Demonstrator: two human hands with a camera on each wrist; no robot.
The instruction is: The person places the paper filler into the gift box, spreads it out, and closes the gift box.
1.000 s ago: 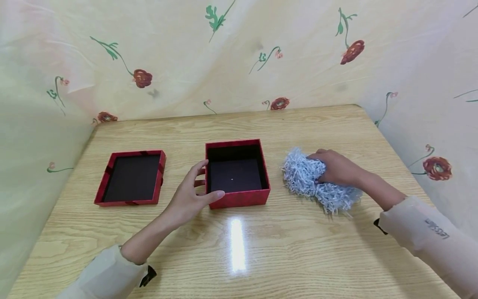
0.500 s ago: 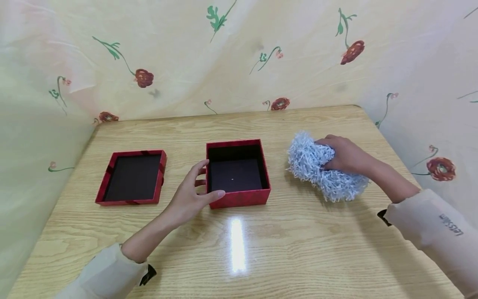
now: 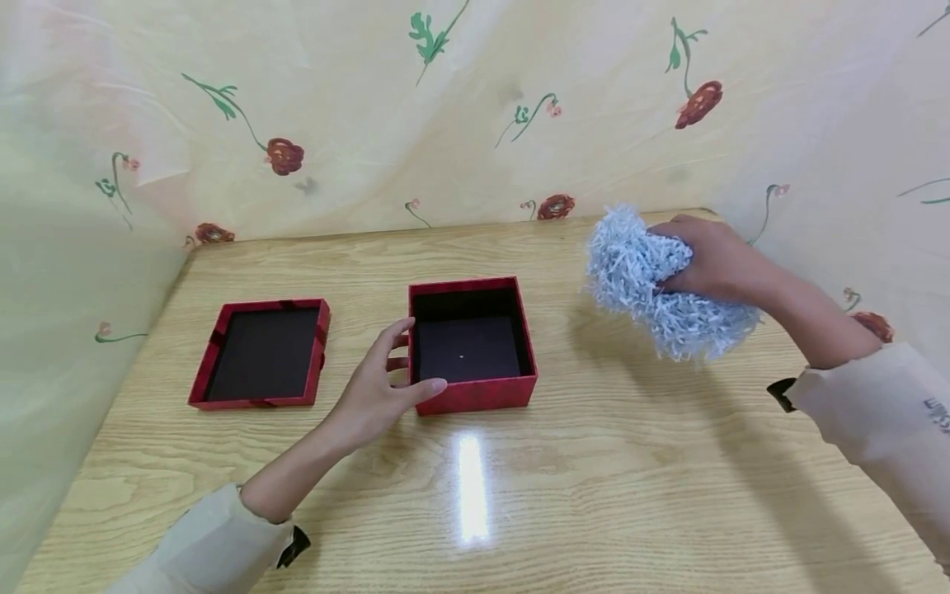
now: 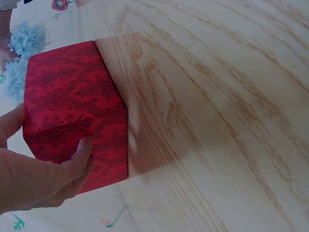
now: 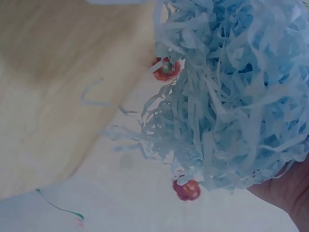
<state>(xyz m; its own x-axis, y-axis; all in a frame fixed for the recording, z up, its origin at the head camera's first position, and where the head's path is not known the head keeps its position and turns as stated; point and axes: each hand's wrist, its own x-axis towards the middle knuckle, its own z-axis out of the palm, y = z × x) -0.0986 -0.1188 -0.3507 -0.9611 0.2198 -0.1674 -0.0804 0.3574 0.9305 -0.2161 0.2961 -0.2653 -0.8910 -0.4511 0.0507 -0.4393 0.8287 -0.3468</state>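
An open red box (image 3: 472,345) with a black inside stands at the middle of the wooden table (image 3: 594,495). My left hand (image 3: 378,388) rests against its near left corner, thumb on the front wall and fingers along the left wall; the left wrist view shows the patterned red box (image 4: 72,106) under that left hand (image 4: 43,169). My right hand (image 3: 705,260) grips a clump of pale blue shredded paper (image 3: 653,285) in the air, to the right of the box and above the table. The right wrist view is filled with the shredded paper (image 5: 231,92).
The red box lid (image 3: 261,353) lies upside down on the table to the left of the box. A floral cloth (image 3: 445,115) walls the table in at the back and on both sides.
My right hand has lifted the shredded paper off the table, up and slightly toward the back right. The left hand and the box have not moved.
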